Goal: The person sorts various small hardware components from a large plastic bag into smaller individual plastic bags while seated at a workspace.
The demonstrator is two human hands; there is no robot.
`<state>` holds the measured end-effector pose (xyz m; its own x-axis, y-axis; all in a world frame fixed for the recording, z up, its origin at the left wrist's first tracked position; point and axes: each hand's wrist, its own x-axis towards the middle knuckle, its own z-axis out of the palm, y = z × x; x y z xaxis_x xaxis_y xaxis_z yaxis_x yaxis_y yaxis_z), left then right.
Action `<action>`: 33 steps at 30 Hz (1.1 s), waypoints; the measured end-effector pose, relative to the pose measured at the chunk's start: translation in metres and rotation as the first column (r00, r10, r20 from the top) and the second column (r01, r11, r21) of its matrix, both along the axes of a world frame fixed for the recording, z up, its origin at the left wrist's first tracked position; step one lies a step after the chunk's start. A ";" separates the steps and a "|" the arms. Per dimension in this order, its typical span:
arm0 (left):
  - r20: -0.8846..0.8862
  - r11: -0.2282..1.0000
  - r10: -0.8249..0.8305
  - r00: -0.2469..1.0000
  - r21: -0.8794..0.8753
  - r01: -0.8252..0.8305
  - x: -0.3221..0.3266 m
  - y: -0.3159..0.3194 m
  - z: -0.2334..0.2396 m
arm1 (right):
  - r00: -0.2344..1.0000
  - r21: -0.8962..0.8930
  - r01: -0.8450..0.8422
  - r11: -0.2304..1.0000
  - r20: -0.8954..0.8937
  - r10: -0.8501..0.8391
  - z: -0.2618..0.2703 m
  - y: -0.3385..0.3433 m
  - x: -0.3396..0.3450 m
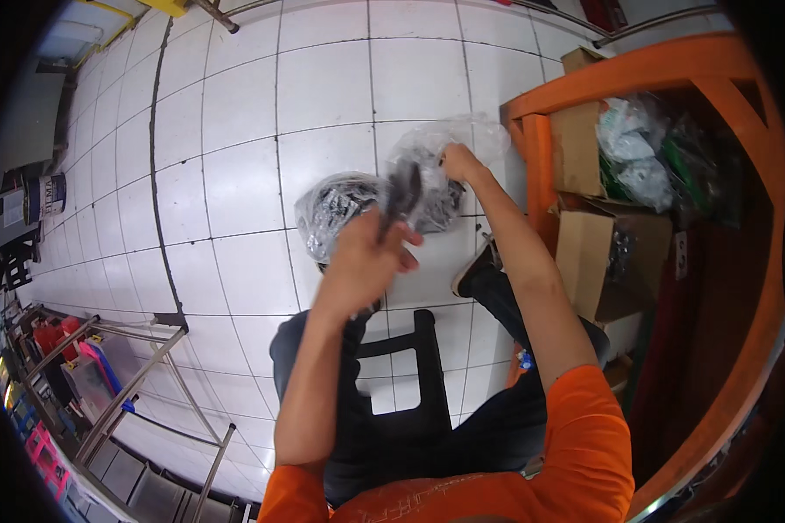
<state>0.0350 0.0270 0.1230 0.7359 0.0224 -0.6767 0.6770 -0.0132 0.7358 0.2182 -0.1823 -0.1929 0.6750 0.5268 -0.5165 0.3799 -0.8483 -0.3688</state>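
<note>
My left hand [371, 252] grips a dark, elongated object [402, 186] between thumb and fingers; motion blur hides what it is. Farther to the right, my right hand [461, 163] is closed on the edge of a transparent plastic bag [441, 202] that holds dark items. The bag's loose upper part [484, 134] spreads over the white floor tiles. Another transparent plastic bag [337, 202], bulging with dark, shiny items, lies on the floor to the left. My left hand and wrist partly cover this second bag.
A black plastic stool [425, 366] shows between my legs. To the right stands an orange wooden frame [540, 157] with cardboard boxes [582, 258] and plastic-wrapped goods [634, 144] inside. A metal tube rack [137, 379] stands at the lower left. A paint bucket [52, 195] is farther left.
</note>
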 end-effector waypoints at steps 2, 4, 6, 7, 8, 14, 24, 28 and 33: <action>0.008 0.977 -0.202 0.979 0.068 0.201 0.011 -0.008 -0.005 | 0.965 -0.246 -0.108 0.963 -0.258 0.043 -0.038 -0.002 -0.002; 0.348 0.975 -0.151 0.925 0.210 0.080 0.000 -0.023 -0.036 | 0.968 -0.350 -0.032 0.936 -0.243 -0.057 -0.052 0.011 -0.024; 0.287 0.959 -0.203 0.936 0.252 0.130 0.000 -0.028 -0.034 | 0.992 -0.343 -0.014 0.939 -0.123 -0.030 -0.035 0.039 -0.032; 0.256 0.944 -0.276 0.926 0.255 0.211 0.005 -0.031 -0.031 | 0.992 -0.353 0.004 0.936 -0.118 -0.049 -0.040 0.046 -0.020; 0.245 0.944 -0.281 0.928 0.245 0.221 0.009 -0.033 -0.027 | 0.991 -0.361 0.021 0.932 -0.114 -0.067 -0.043 0.053 -0.012; 0.216 0.975 -0.213 0.953 0.117 0.191 0.018 -0.025 -0.027 | 0.991 -0.329 0.099 0.939 -0.058 -0.125 -0.086 0.042 -0.021; 0.304 0.986 -0.159 0.939 0.088 0.139 0.013 -0.030 -0.024 | 0.847 0.174 0.353 0.919 0.358 -0.393 -0.046 0.043 -0.062; 0.380 0.991 -0.134 0.915 0.048 0.126 0.007 -0.044 -0.024 | 0.951 0.160 0.301 0.940 0.020 -0.308 -0.091 0.026 -0.081; 0.365 0.992 -0.123 0.923 0.033 0.119 0.011 -0.044 -0.024 | 0.929 0.007 0.359 0.933 -0.102 -0.357 -0.126 0.050 -0.078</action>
<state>0.0463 -0.0174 0.0993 0.9297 -0.0768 -0.3601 0.3536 -0.0866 0.9314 0.1406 -0.1326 -0.3192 0.7684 0.2735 -0.5786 0.0141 -0.9111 -0.4119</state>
